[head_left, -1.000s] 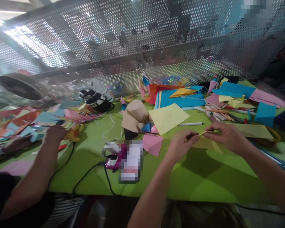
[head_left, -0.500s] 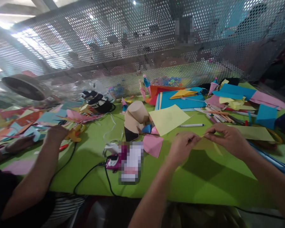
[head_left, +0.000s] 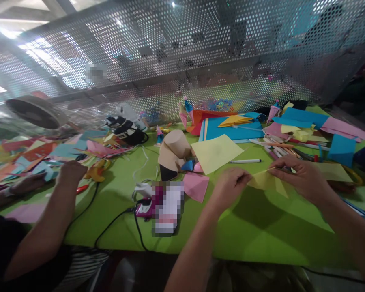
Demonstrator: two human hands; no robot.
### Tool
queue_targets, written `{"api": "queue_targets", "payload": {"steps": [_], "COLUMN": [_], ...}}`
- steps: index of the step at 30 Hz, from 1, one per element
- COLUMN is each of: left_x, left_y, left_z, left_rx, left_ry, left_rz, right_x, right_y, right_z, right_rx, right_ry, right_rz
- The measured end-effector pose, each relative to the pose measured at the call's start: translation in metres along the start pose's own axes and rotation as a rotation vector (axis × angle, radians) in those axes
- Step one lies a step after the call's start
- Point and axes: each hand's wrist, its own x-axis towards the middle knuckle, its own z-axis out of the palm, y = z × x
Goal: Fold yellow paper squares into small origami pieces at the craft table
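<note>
"Right hand [head_left: 301, 176] pinches the yellow paper [head_left: 266, 181], which is raised above the green table [head_left: 261, 239], between both hands. Left hand [head_left: 229, 188] is at its other end (blur does not let me tell whether it grips)."

"What can go wrong?"

"I think the paper may tear or crease crookedly, if the hands pull unevenly."

"And is some writing readable?"

"No. Black bottle [head_left: 126, 130] carries pale marks, too blurred; the phone [head_left: 170, 207] is pixelated."
</note>
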Motion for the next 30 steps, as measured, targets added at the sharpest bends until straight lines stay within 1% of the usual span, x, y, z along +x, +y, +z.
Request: {"api": "queue_targets", "payload": {"steps": [3,5,9,13,16,21,23,26,28,30], "left_x": [0.000,0.000,0.001,0.001,0.001,0.002,0.002,0.002,0.002,0.002], "left_y": [-0.001,-0.001,-0.003,-0.005,-0.003,0.003,0.005,0.005,0.005,0.004], "left_z": [0.000,-0.001,-0.001,-0.002,-0.001,0.007,0.010,0.012,0.013,0.016], "left_rx": [0.097,0.114,0.072,0.045,0.055,-0.003,-0.011,-0.024,-0.047,-0.066], "left_ry": [-0.005,-0.016,-0.008,-0.007,-0.011,0.023,0.036,0.023,0.006,0.026], "left_rz": [0.026,0.046,0.075,0.043,0.027,0.058,0.035,0.002,0.016,0.033], "right_x": [0.000,-0.001,-0.001,-0.002,-0.002,-0.003,-0.004,-0.004,-0.003,-0.003], "right_y": [0.001,0.001,0.001,0.002,0.002,-0.005,-0.007,-0.008,-0.009,-0.011], "right_z": [0.000,0.000,-0.001,-0.002,0.000,0.009,0.012,0.015,0.017,0.018], "right_rx": [-0.011,-0.023,-0.029,-0.023,-0.030,-0.046,-0.050,-0.055,-0.085,-0.117], "right_ry": [0.011,0.025,0.049,0.043,0.045,0.026,0.015,0.024,0.002,-0.017], "right_rz": [0.003,0.019,0.034,0.010,-0.034,-0.114,-0.115,-0.101,-0.108,-0.136]}}
